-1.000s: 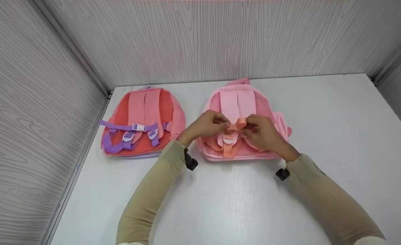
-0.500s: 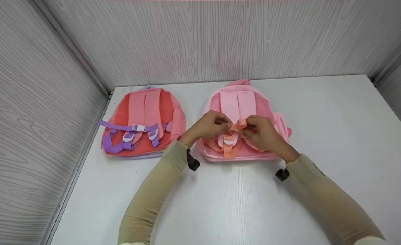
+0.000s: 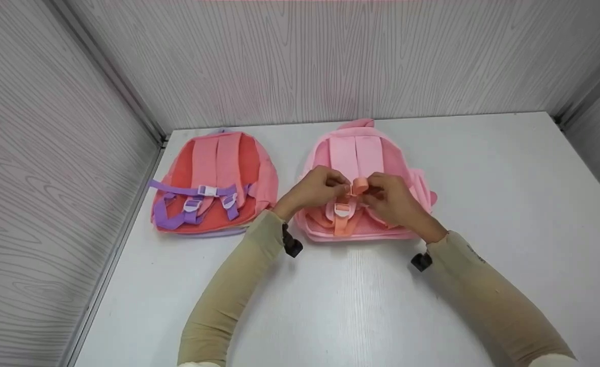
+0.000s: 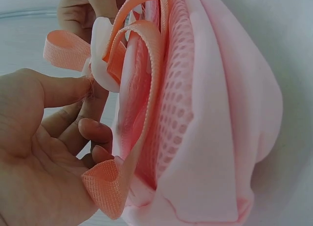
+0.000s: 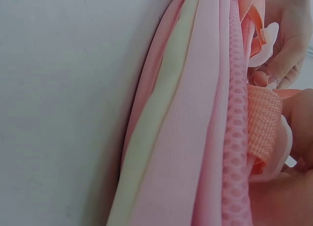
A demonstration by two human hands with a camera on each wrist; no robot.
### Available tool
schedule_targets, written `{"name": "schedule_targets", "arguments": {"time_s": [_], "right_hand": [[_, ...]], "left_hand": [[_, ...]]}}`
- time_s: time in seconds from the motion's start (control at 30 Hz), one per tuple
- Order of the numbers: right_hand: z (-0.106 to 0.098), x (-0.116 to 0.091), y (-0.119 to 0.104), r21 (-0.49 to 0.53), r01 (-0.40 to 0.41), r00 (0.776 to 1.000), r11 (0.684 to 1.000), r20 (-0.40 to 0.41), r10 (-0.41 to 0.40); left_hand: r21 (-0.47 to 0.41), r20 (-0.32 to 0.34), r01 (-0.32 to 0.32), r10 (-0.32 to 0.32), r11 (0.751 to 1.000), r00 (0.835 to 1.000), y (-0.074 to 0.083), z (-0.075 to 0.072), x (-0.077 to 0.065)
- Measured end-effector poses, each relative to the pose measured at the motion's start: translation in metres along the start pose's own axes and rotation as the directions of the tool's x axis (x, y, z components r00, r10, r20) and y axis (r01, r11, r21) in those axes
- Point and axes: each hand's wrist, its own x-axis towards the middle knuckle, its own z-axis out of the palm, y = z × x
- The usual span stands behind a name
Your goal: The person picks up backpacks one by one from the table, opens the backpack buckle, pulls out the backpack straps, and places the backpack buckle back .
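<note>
A pink backpack lies on the table with its back panel and shoulder straps up. My left hand pinches a small buckle on its orange webbing strap between thumb and fingers; the fingertips hide most of the buckle. Close on the right, my right hand holds the same orange strap, which stands up in a loop between both hands. Below them, a pale strap adjuster sits on one shoulder strap. In the left wrist view, another length of orange webbing hangs folded beside the palm.
To the left lies a coral-red backpack with purple straps and a white buckle across its shoulder straps. Both bags rest on a white table, with wood-grain panels behind and at the sides.
My left hand has shifted slightly right along the orange strap, closer to my right hand. The right hand and both backpacks have hardly moved.
</note>
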Motion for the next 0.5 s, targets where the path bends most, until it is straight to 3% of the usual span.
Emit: {"name": "schedule_targets", "arguments": {"time_s": [0.23, 0.5], "right_hand": [[-0.0006, -0.0002, 0.0017, 0.034, 0.019, 1.0, 0.999, 0.01, -0.019], [-0.0055, 0.0008, 0.0017, -0.001, 0.041, 0.999, 0.999, 0.004, -0.041]], "left_hand": [[-0.008, -0.008, -0.002, 0.002, 1.0, 1.0, 0.0014, 0.0022, -0.0018], [-0.004, -0.017, -0.008, 0.008, 1.0, 1.0, -0.0004, -0.0013, -0.0054]]}}
